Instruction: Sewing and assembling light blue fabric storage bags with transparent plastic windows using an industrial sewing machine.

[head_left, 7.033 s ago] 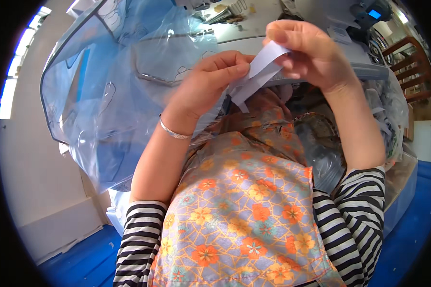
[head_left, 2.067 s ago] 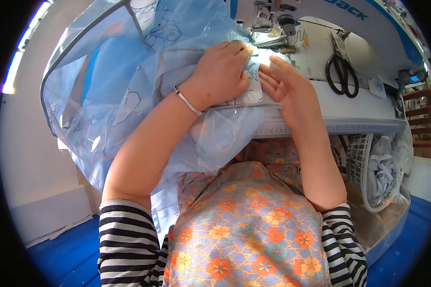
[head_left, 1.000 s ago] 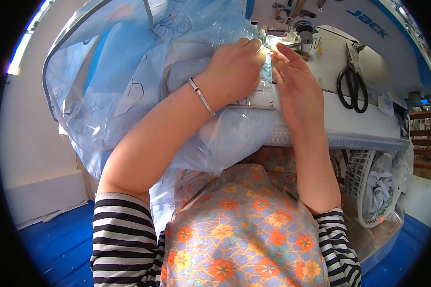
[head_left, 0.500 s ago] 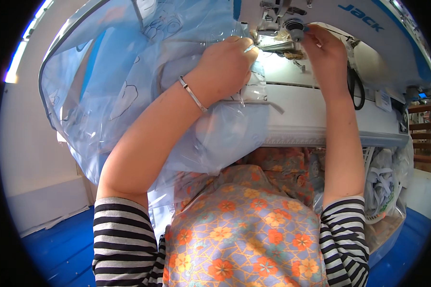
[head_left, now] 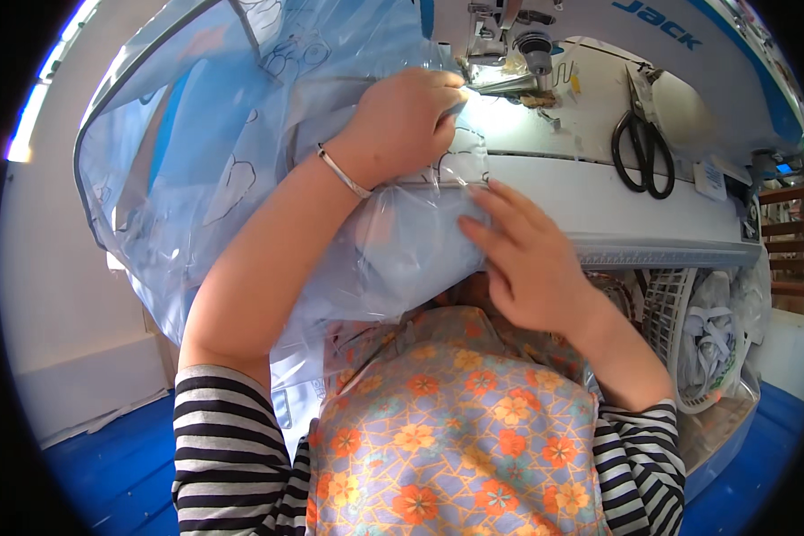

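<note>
While the left hand bears on blue plastic sheeting, the right hand spreads below

As the sheeting fills the upper left of the frame and runs to the centre, its right-hand edge lies on the white worktable, near the needle area of the sewing machine at upper right. On that edge, at upper centre, the left hand rests with its fingers curled; its fingertips are partly hidden, so whether they pinch the sheeting cannot be told. A silver bracelet circles this wrist.

Right of centre, the right hand is slightly blurred, its fingers apart and gripping nothing. Its fingertips overlap the sheeting's lower right edge; actual contact is unclear.

Black-handled scissors lie on the worktable at upper right. Below them, toward the right rim, a white basket holds pale strips and clear plastic. A floral apron occupies the lower centre.
</note>
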The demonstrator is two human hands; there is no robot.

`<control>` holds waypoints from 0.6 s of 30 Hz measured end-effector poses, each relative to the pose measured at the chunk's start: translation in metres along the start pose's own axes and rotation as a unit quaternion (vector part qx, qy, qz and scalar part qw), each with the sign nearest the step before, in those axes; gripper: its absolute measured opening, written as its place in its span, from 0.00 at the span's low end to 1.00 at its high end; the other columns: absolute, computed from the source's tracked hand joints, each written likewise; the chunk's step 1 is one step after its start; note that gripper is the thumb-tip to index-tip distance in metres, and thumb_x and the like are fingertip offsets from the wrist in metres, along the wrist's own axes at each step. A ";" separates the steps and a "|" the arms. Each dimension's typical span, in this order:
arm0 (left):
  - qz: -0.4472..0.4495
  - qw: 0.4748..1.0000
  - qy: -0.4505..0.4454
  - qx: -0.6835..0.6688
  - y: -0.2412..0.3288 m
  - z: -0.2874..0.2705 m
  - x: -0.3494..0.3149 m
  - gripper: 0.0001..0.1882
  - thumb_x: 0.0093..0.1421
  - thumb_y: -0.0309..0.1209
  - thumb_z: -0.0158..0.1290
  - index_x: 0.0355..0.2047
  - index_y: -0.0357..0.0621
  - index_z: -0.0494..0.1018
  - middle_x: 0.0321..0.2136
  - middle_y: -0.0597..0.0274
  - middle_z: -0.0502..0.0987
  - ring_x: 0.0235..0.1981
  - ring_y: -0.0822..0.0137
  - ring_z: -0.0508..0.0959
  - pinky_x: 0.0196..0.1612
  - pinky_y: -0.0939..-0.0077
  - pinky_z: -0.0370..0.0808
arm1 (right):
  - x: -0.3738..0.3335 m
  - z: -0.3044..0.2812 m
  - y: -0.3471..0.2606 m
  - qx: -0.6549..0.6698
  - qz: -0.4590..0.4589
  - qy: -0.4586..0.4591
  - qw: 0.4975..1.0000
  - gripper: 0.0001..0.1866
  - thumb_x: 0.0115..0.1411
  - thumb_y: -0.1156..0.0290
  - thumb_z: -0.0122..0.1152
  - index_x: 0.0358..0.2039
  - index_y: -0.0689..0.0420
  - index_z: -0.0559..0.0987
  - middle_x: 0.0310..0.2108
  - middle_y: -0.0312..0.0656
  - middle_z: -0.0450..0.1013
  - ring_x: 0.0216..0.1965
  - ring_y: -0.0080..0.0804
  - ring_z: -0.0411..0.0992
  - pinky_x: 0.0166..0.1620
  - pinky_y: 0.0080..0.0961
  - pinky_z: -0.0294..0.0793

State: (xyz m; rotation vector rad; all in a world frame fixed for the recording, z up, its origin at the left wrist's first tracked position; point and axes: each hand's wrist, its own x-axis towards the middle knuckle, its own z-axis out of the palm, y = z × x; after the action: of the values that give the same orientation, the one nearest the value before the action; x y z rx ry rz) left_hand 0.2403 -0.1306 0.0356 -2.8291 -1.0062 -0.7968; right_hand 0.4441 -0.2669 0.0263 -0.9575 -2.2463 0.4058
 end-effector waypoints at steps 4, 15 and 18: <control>0.013 0.998 -0.058 -0.017 0.016 -0.010 0.002 0.13 0.52 0.33 0.53 0.36 0.39 0.76 0.40 0.56 0.78 0.41 0.54 0.76 0.43 0.60 0.75 | -0.018 0.021 -0.005 -0.126 -0.027 0.034 0.991 0.20 0.46 0.77 0.61 0.43 0.52 0.79 0.49 0.43 0.71 0.52 0.44 0.69 0.53 0.43 0.69; -0.004 0.997 -0.072 0.024 0.044 -0.019 -0.003 0.18 0.50 0.33 0.54 0.39 0.34 0.75 0.35 0.55 0.76 0.40 0.57 0.76 0.40 0.65 0.77 | 0.001 0.019 0.001 -0.026 -0.059 0.104 0.993 0.17 0.44 0.81 0.58 0.37 0.58 0.80 0.41 0.45 0.74 0.46 0.47 0.73 0.46 0.39 0.76; 0.006 0.997 -0.070 0.018 0.040 -0.019 -0.002 0.17 0.50 0.33 0.54 0.38 0.34 0.75 0.35 0.54 0.75 0.39 0.56 0.76 0.39 0.64 0.77 | 0.008 0.018 0.002 0.000 -0.037 0.091 0.995 0.18 0.44 0.84 0.56 0.38 0.59 0.79 0.41 0.48 0.74 0.47 0.51 0.73 0.48 0.40 0.75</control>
State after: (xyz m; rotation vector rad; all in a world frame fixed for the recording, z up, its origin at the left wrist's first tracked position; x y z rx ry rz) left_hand 0.2543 -0.1676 0.0563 -2.8918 -1.0066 -0.5793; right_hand 0.4290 -0.2602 0.0158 -0.8726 -2.1094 0.2751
